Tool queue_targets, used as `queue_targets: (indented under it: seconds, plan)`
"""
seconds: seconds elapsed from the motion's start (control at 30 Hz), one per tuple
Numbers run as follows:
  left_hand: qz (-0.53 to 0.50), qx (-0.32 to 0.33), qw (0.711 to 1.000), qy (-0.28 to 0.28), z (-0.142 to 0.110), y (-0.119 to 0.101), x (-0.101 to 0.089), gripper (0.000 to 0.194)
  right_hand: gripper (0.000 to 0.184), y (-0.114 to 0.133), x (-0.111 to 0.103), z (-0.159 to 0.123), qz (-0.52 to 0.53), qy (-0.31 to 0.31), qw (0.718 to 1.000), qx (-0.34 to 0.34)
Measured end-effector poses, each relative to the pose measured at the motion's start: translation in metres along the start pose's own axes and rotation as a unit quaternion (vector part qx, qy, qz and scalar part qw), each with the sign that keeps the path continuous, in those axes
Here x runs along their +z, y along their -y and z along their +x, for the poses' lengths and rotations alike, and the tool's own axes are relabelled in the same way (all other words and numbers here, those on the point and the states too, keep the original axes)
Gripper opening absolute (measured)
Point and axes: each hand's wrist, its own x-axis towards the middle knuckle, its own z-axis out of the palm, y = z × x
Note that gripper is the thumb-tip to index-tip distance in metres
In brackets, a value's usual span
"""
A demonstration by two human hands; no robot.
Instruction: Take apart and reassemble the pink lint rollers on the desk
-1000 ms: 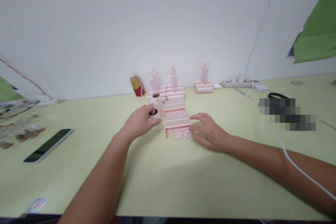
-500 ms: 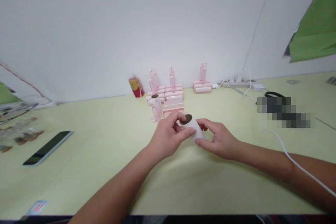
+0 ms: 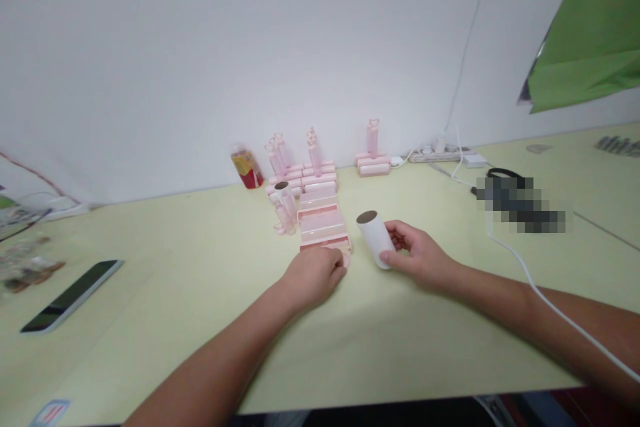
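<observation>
White hollow roll [image 3: 379, 242] in right hand [image 3: 419, 257], left by pink box [image 3: 324, 228]

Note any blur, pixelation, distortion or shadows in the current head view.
Head view: the wall looks dim toward the top; a black object is pixelated; small items at far left look smeared; a soft shadow lies on the tabletop between the arms.

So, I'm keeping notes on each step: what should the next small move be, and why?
Probably lifting the round pale-pink disc with the left hand: its curled fingers are right at the disc, while the right hand steadies the white, brown-lined cylindrical roll beside the pink plastic case.
</observation>
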Motion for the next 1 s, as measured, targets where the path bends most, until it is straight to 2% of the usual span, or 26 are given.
queue_targets:
  seconds: [0.13,0.23,0.37,0.43,0.5,0.57,0.73,0.87,0.93,1.0]
  plan:
    - [-0.074,0.089,0.993,-0.005,-0.007,-0.002,-0.015,0.023,0.041,0.003,0.001,-0.003,-0.023,0.019,0.999,-0.025]
    - [-0.165,0.127,0.978,-0.017,-0.012,-0.006,-0.031,0.022,0.042,0.003,0.0,-0.002,-0.037,0.01,0.999,-0.036]
    - [-0.225,0.114,0.968,-0.002,-0.016,-0.007,-0.041,0.023,0.044,0.002,0.0,-0.002,-0.036,0.011,0.998,-0.04]
    - [-0.243,0.093,0.966,0.006,-0.016,-0.006,-0.04,0.024,0.044,0.002,0.0,-0.003,-0.04,0.019,0.998,-0.038]
    - [-0.283,0.063,0.957,-0.013,-0.015,-0.003,-0.036,0.022,0.045,0.002,0.0,-0.004,-0.043,0.029,0.998,-0.037]
    - [-0.355,0.026,0.933,-0.043,-0.013,0.0,-0.03,0.021,0.045,0.004,0.0,-0.004,-0.05,0.043,0.997,-0.038]
    - [-0.521,-0.032,0.843,-0.129,-0.006,0.004,-0.023,0.04,0.041,0.01,-0.001,-0.006,-0.084,0.098,0.99,-0.063]
    - [-0.568,-0.013,0.808,-0.158,-0.003,0.001,-0.022,0.025,0.043,0.013,0.0,-0.008,-0.106,0.126,0.983,-0.085]
    - [-0.585,0.008,0.793,-0.169,-0.003,-0.002,-0.019,0.026,0.043,0.014,0.001,-0.009,-0.111,0.131,0.981,-0.092]
    - [-0.613,0.021,0.776,-0.15,-0.003,-0.006,-0.015,0.028,0.043,0.014,0.001,-0.01,-0.115,0.134,0.979,-0.098]
